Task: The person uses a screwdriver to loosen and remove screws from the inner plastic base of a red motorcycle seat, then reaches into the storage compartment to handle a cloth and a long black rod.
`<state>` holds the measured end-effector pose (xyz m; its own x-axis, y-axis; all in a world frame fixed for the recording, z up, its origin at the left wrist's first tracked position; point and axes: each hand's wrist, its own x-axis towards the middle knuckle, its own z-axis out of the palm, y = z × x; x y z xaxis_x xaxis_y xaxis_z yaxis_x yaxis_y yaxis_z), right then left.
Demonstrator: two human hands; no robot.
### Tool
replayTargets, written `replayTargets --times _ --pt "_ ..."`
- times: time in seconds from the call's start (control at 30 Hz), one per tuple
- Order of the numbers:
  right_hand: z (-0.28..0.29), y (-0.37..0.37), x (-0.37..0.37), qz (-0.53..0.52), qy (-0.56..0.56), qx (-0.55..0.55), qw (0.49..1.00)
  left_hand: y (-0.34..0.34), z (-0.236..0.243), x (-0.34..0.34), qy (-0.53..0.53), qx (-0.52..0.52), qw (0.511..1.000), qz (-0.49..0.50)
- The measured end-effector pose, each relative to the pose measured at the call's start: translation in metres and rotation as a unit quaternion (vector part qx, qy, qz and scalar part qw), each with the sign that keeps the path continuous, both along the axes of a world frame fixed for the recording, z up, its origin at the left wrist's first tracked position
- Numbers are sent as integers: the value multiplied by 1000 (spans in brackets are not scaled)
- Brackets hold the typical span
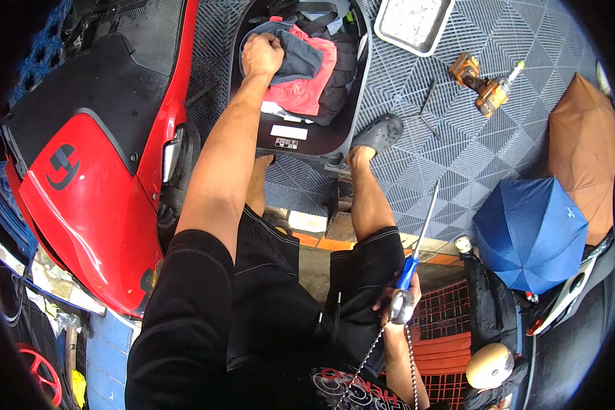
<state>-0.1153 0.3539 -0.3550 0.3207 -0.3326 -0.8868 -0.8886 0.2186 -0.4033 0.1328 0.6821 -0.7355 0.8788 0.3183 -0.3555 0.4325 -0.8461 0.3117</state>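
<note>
Seemingly mid-sorting, the left hand (263, 55) clutches dark cloth (302, 60) in a black bin (324, 142); the right hand (402, 298) holds a screwdriver (408, 272); lifting would need firmness.

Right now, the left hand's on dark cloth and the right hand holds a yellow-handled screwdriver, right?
The handle is blue, not yellow; the head view shows it. The left hand is on the dark cloth and the right hand holds the screwdriver.
</note>
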Motion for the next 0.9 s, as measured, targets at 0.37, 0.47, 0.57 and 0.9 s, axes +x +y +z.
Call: replayTargets --times 0.37,0.47,0.57,0.9 --pt "3 2 7 0 -6 -5 1000 28 51 -15 -103 -677 631 365" --pt "2 4 14 3 12 -6 1000 38 47 -9 -79 -658 672 330" --pt "2 1 7 -1 13 -12 1000 24 37 -10 -94 -261 959 67" --pt "0 0 0 23 -11 2 1000 15 15 -12 35 -32 999 -3"
